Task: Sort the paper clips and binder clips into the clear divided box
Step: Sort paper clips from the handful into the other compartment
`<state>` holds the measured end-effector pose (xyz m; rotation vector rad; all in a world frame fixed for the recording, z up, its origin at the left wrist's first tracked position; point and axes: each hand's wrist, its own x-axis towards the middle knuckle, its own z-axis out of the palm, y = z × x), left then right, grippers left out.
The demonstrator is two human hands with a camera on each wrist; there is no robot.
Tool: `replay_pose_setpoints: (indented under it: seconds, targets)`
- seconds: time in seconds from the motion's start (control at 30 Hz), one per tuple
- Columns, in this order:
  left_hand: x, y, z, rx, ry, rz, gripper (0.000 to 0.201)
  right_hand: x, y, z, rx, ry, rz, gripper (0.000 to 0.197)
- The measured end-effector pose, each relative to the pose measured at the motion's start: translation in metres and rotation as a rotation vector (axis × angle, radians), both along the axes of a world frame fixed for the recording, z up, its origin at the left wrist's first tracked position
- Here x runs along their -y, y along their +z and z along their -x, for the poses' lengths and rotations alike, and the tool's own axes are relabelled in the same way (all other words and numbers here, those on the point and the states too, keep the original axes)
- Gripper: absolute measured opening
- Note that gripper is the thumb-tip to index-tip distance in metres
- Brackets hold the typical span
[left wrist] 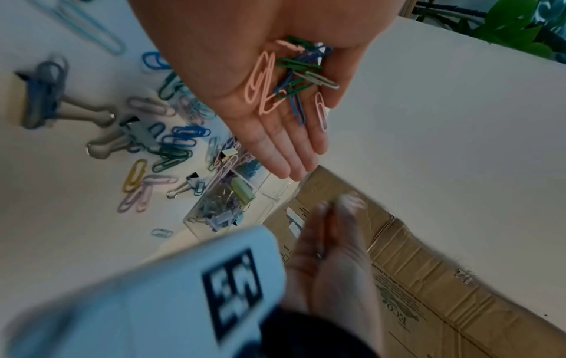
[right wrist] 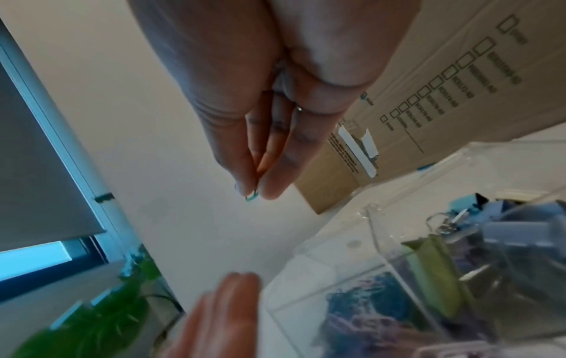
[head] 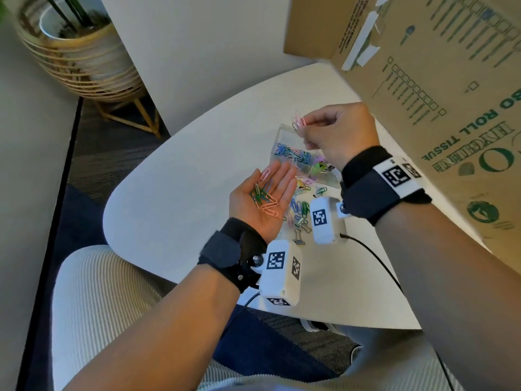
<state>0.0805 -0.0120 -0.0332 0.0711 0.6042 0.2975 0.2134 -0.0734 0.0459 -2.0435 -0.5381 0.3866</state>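
Note:
My left hand (head: 263, 197) lies palm up and flat, carrying several pink, green and blue paper clips (left wrist: 287, 80) just left of the clear divided box (head: 284, 131). My right hand (head: 332, 134) hovers over the box's far end and pinches a few paper clips (head: 298, 121), pink and grey, between thumb and fingertips (right wrist: 269, 186). One compartment of the box holds coloured paper clips (head: 293, 154); another holds binder clips (right wrist: 459, 232). Loose paper clips (head: 298, 206) and binder clips (head: 300, 230) lie on the table in front of the box.
A large cardboard box (head: 439, 94) stands on the white table (head: 183, 179) right behind the clear box, close to my right hand. A potted plant in a woven stand (head: 76, 46) sits on the floor at the far left. A cable (head: 375, 258) trails near the table's front edge.

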Motion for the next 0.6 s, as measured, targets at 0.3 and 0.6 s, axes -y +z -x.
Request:
replay_pose_setpoints:
  seconds: [0.3,0.6]
  targets:
    - [-0.001,0.002,-0.002,-0.01,-0.01,-0.062,0.032,0.006,-0.002,0.025,0.248,0.224,0.252,0.021]
    - [0.002,-0.009,-0.003,0.091,-0.082,-0.035,0.056,0.02,-0.016,0.061,0.491,0.58,0.6,0.033]
